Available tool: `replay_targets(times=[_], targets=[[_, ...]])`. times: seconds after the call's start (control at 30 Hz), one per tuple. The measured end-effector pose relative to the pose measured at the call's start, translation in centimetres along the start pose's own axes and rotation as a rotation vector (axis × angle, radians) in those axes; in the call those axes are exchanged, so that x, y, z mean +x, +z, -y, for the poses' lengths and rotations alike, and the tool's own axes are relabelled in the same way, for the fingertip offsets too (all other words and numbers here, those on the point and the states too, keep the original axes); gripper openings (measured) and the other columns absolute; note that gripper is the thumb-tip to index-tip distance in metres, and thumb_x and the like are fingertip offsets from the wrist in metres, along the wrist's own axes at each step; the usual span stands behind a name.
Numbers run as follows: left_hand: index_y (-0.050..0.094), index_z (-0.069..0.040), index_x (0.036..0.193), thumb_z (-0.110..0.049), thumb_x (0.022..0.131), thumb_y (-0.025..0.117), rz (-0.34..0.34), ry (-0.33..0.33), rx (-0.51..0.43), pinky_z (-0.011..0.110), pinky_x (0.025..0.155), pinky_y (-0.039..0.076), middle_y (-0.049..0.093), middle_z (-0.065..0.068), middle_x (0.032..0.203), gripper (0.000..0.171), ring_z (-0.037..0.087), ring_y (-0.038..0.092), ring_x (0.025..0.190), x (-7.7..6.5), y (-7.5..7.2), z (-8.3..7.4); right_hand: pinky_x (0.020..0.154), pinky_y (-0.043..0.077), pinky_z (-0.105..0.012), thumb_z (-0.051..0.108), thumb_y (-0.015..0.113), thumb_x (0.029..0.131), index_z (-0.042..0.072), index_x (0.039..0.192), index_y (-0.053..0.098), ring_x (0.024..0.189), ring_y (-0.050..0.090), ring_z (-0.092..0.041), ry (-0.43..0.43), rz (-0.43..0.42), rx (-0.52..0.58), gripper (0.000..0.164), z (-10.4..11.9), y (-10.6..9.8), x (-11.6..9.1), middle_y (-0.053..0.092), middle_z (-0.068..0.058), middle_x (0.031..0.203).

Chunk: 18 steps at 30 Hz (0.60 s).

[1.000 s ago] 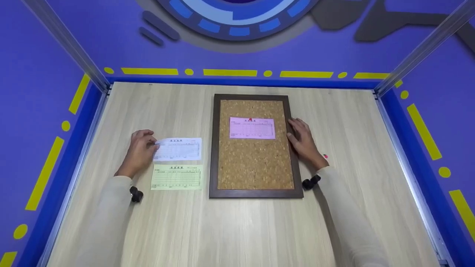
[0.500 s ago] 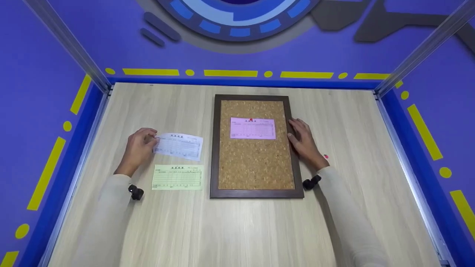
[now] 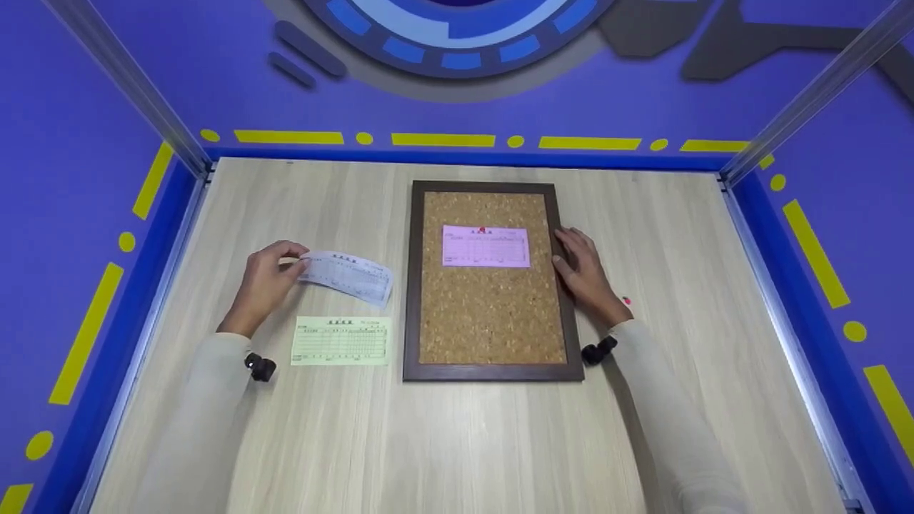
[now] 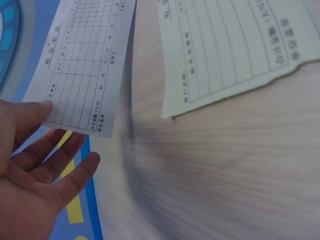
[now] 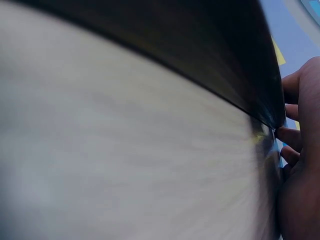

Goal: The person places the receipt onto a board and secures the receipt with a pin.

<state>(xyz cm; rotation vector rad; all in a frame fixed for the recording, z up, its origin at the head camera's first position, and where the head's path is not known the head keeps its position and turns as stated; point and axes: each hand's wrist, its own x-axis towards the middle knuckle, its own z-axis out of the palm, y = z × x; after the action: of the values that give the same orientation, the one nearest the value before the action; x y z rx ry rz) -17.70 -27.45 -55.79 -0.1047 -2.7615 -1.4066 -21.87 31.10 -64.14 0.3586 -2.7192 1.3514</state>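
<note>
My left hand (image 3: 268, 282) pinches the left end of a white printed receipt slip (image 3: 348, 278) between thumb and fingers. The slip is lifted, and its far end bows downward; the left wrist view shows the receipt (image 4: 82, 65) hanging from the thumb side, other fingers spread. Flat below it lies a green receipt slip (image 3: 341, 341). My right hand (image 3: 589, 278) rests against the right side of a dark-framed cork board (image 3: 493, 314), fingertips and thumb along the frame edge. A pink receipt slip (image 3: 485, 248) is fixed to the cork by a red pushpin (image 3: 482, 230).
A small red pushpin-like piece (image 3: 627, 300) lies on the wood-grain table (image 3: 457, 442) beside the right wrist. Blue panels (image 3: 457, 118) with yellow marks enclose the back and sides. Each wrist wears a black camera, such as the left one (image 3: 260, 367).
My left hand has lifted the white receipt slip off the table, moving it slightly up and right, so the slip now tilts and curves. The right hand and cork board stay put.
</note>
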Motion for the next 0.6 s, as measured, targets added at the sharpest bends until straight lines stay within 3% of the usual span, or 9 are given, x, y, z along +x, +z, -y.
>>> replay_targets(times=[0.27, 0.5, 0.6], targets=[[0.074, 0.007, 0.117, 0.006, 0.104, 0.068, 0.005, 0.037, 0.018, 0.052, 0.104, 0.059, 0.075, 0.023, 0.125, 0.014, 0.037, 0.069, 0.125, 0.1, -0.2, -1.0, 0.133, 0.018, -0.06, 0.01, 0.063, 0.111, -0.005, 0.161, 0.05, 0.164, 0.025, -0.043, 0.001, 0.003, -0.001, 0.054, 0.1, 0.0, 0.0, 0.043, -0.027, 0.169], [0.073, 0.005, 0.115, 0.003, 0.106, 0.067, 0.014, 0.059, 0.011, 0.034, 0.097, 0.06, 0.075, 0.022, 0.124, 0.011, 0.037, 0.07, 0.124, 0.0, -0.4, -1.8, 0.133, 0.018, -0.06, 0.007, 0.065, 0.109, -0.006, 0.16, 0.051, 0.163, 0.027, -0.044, -0.017, -0.016, 0.013, 0.054, 0.0, 0.1, 0.0, 0.045, -0.028, 0.168], [0.073, 0.005, 0.114, 0.004, 0.106, 0.067, 0.018, 0.078, 0.009, 0.036, 0.097, 0.06, 0.076, 0.021, 0.122, 0.011, 0.037, 0.071, 0.124, -0.2, -0.5, -2.2, 0.133, 0.018, -0.061, 0.007, 0.065, 0.109, -0.006, 0.16, 0.051, 0.163, 0.027, -0.045, -0.017, -0.015, 0.018, 0.054, 0.0, 0.1, 0.1, 0.044, -0.028, 0.168]])
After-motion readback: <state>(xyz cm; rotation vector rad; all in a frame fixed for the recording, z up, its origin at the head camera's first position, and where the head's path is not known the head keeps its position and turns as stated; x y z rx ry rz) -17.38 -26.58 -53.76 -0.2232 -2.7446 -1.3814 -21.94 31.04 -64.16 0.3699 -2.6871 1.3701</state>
